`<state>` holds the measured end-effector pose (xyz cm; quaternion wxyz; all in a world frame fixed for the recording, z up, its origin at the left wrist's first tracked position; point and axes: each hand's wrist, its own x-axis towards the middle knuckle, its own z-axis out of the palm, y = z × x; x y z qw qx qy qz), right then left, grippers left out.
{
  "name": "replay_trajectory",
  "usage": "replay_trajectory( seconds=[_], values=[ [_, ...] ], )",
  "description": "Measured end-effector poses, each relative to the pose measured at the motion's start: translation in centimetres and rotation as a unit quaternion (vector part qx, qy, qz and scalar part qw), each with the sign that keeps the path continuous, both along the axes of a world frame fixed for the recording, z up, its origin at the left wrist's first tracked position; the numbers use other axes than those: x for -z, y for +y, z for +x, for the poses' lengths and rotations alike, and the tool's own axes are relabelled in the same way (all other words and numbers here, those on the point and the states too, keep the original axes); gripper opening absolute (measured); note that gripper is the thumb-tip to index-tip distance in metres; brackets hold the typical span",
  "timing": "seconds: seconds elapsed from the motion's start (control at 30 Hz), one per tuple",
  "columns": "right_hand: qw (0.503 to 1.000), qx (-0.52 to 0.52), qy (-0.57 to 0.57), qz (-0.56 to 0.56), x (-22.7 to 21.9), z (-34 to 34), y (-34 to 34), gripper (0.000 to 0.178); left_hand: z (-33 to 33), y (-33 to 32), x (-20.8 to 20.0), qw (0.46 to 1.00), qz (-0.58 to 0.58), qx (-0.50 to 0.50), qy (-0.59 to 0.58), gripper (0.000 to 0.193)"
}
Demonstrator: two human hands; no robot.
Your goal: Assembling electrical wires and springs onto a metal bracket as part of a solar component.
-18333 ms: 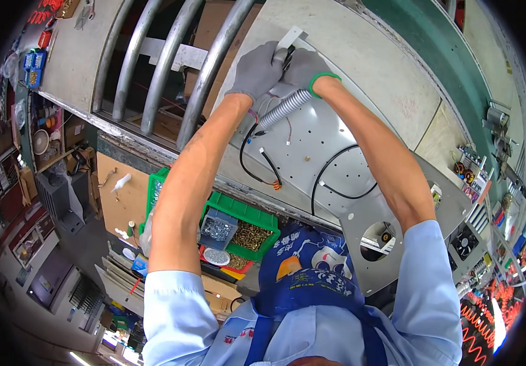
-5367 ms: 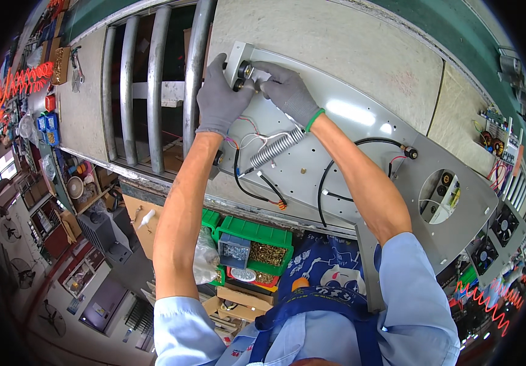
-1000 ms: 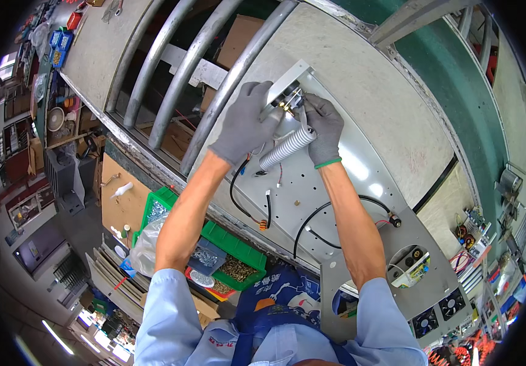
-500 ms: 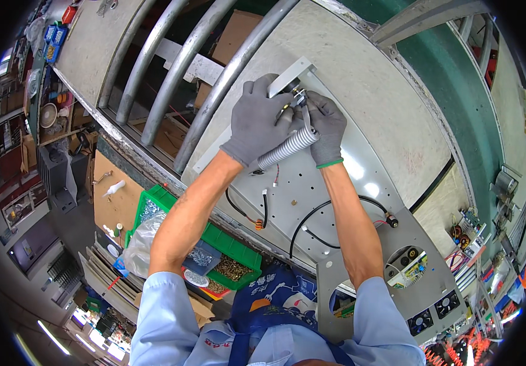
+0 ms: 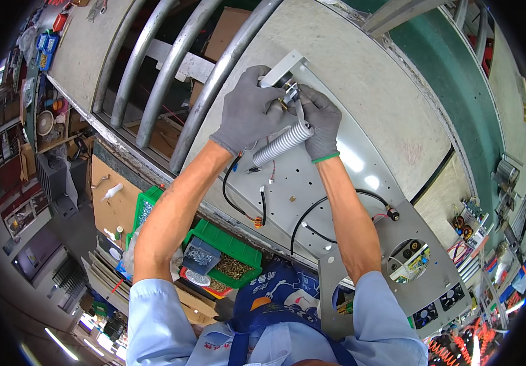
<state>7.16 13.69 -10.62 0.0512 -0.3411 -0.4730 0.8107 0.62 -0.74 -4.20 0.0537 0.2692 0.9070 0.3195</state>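
Observation:
Both my hands wear grey gloves and work at the upper end of a grey sheet-metal panel (image 5: 354,168). My left hand (image 5: 247,113) is closed, thumb and fingers pinching a small shiny metal fitting (image 5: 291,91) beside the panel's raised end flange (image 5: 283,68). From the right, the fingers of my right hand (image 5: 321,125) close on the same fitting. A ribbed grey cylinder (image 5: 283,144) slants below the hands, a flat metal strip (image 5: 300,112) running from its upper end to the fitting. My fingers partly hide the fitting.
Black cables (image 5: 302,216) lie on the panel, one ending in a round connector (image 5: 393,213). A plate with round cut-outs and fans (image 5: 424,316) sits lower right. Green bins (image 5: 229,247) of small hardware stand lower left. Curved metal tubes (image 5: 223,76) run along the left.
My left hand has shifted slightly left, away from the ribbed cylinder, uncovering more of its lower end. The right hand stays at the fitting. The whole view has shifted a little.

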Motion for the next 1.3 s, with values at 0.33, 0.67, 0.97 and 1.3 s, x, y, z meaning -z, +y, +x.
replay_trajectory(
  seconds=[0.33,0.67,0.97,1.3],
  values=[
    [0.998,0.009,0.001,-0.064,-1.4,0.1,-0.2,0.02,-0.1,0.3,0.1,1.0,0.008,0.005,0.021,0.026],
    [0.998,-0.023,0.008,0.053,-1.8,0.1,-0.8,0.019,-0.4,-0.6,0.5,0.998,0.041,0.034,0.037,0.028],
    [0.999,0.029,-0.001,0.043,-0.9,0.0,-2.2,0.022,-0.5,-0.7,0.8,0.997,0.074,0.025,0.014,0.023],
    [0.994,-0.004,0.01,0.108,-2.1,0.0,-2.0,0.025,-0.2,-0.8,1.2,0.995,0.091,0.004,0.03,0.02]
  ],
)
